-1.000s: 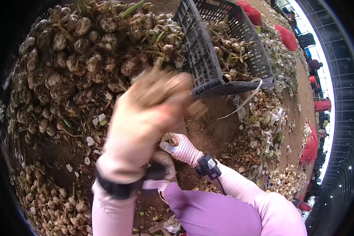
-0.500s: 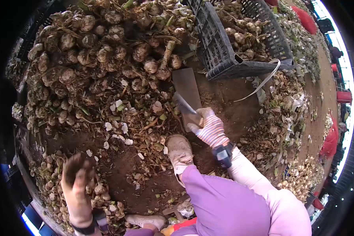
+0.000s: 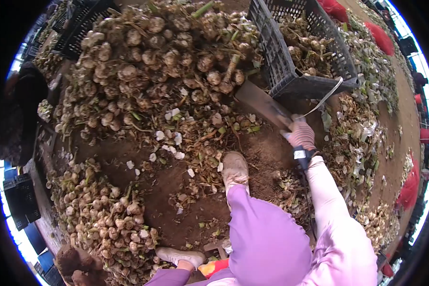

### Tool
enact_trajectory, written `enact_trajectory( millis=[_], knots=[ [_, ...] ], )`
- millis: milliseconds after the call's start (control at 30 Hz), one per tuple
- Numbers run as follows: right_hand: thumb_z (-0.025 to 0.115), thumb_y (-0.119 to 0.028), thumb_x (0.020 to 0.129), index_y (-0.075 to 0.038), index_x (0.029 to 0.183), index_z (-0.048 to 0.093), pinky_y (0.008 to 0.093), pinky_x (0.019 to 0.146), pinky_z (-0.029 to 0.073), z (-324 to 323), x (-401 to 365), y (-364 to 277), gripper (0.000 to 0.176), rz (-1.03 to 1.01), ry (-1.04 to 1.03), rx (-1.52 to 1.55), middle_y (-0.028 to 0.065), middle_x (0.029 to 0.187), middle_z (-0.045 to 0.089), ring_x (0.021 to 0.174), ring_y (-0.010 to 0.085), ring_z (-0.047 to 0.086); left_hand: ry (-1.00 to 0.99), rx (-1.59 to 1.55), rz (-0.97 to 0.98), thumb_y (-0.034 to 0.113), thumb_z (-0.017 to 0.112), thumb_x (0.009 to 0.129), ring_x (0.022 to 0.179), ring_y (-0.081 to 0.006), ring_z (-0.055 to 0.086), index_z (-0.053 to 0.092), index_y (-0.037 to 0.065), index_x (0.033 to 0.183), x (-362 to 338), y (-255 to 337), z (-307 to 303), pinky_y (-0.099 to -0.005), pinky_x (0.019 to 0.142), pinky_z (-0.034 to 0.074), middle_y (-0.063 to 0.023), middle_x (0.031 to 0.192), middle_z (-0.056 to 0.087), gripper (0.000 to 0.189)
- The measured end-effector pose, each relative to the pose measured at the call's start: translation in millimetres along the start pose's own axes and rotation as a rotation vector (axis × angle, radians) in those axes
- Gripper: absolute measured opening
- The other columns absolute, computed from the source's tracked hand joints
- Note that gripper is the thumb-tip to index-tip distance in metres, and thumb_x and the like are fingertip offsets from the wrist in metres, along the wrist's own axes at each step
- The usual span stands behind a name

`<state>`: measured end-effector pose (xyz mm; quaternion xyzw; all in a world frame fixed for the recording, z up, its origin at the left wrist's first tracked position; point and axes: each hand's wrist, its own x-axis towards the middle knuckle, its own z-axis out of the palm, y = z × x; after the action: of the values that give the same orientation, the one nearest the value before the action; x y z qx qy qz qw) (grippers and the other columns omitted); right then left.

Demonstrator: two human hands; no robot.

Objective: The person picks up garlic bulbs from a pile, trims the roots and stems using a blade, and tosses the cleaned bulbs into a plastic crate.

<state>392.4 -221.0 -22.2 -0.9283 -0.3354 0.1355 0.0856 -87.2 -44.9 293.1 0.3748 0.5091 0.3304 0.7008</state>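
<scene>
My right hand (image 3: 302,134), in a striped glove, is closed around a knife. The knife's blade is hard to make out against a long flat board (image 3: 262,101), whose near end meets my fingers. The board's far end reaches a heap of garlic bulbs (image 3: 171,59) with roots and stalks. My left hand (image 3: 78,265), in a dirt-brown glove, is low at the left edge, overlapping a smaller pile of trimmed garlic (image 3: 112,221). Its fingers are blurred and partly out of frame.
A black plastic crate (image 3: 277,59) holding garlic stands at the back, a pale strap (image 3: 325,99) hanging from its front corner. Peelings and stalks (image 3: 205,138) litter the soil around my shoe (image 3: 235,167). More husks and red sacks (image 3: 380,38) lie along the right.
My left hand has dropped down and left to the garlic pile. My right hand has shifted right, and the board now slants rather than pointing nearly straight ahead. The view has moved too.
</scene>
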Motion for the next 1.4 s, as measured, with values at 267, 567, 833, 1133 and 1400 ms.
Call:
enact_trajectory(
  millis=[267, 567, 833, 1133, 1400],
  knots=[
    [0.067, -0.034, 0.069, -0.005, 0.092, 0.056, 0.0421, 0.073, 0.046, -28.9, -100.5, 6.5, 0.039, 0.055, -0.177, 0.184, 0.0214, 0.085, 0.060, 0.082, 0.0385, 0.057, -0.081, -0.620, -0.307, 0.034, 0.033, 0.095, 0.090, -0.0155, 0.059, 0.026, 0.005, 0.136, -99.7, 17.3, -263.8, -0.0318, 0.082, 0.051, -0.0080, 0.116, 0.053, 0.050],
    [0.067, -0.017, 0.069, -0.002, 0.085, 0.055, 0.0293, 0.064, 0.043, -28.3, -163.0, 36.5, 0.025, -0.013, -0.154, 0.541, 0.0117, 0.070, 0.057, 0.062, 0.0192, 0.047, 0.096, 0.373, 0.805, 0.027, 0.033, 0.096, 0.090, -0.0085, 0.056, 0.026, 0.006, 0.137, -229.1, 51.7, -75.2, -0.0208, 0.078, 0.048, -0.0110, 0.119, 0.054, 0.047],
    [0.061, -0.003, 0.076, -0.005, 0.085, 0.052, 0.0230, 0.060, 0.040, -91.5, -201.0, 50.9, 0.013, -0.140, -0.013, 0.588, -0.0012, 0.071, 0.052, 0.065, 0.0077, 0.045, -0.322, -0.381, 0.738, 0.025, 0.055, 0.088, 0.075, -0.0121, 0.056, 0.048, 0.002, 0.116, -137.4, -12.1, -41.8, -0.0185, 0.060, 0.047, -0.0100, 0.098, 0.059, 0.037],
    [0.066, -0.011, 0.076, -0.002, 0.097, 0.057, 0.0246, 0.059, 0.041, -111.1, -234.1, 65.3, 0.024, -0.180, 0.013, 0.567, 0.0002, 0.073, 0.055, 0.064, 0.0095, 0.044, -0.005, -0.564, 0.438, 0.021, 0.054, 0.088, 0.071, -0.0163, 0.061, 0.055, 0.010, 0.098, -48.2, -62.0, -90.8, -0.0228, 0.052, 0.050, -0.0077, 0.090, 0.063, 0.015],
    [0.066, -0.029, 0.072, -0.003, 0.104, 0.057, 0.0355, 0.069, 0.047, -122.9, -260.6, 40.9, 0.042, -0.158, 0.070, 0.168, 0.0177, 0.081, 0.063, 0.077, 0.0287, 0.062, -0.033, -0.510, 0.539, 0.023, 0.060, 0.085, 0.073, -0.0143, 0.063, 0.060, 0.012, 0.100, -56.3, -64.1, -108.1, -0.0231, 0.054, 0.051, -0.0055, 0.092, 0.066, 0.019]
  ],
)
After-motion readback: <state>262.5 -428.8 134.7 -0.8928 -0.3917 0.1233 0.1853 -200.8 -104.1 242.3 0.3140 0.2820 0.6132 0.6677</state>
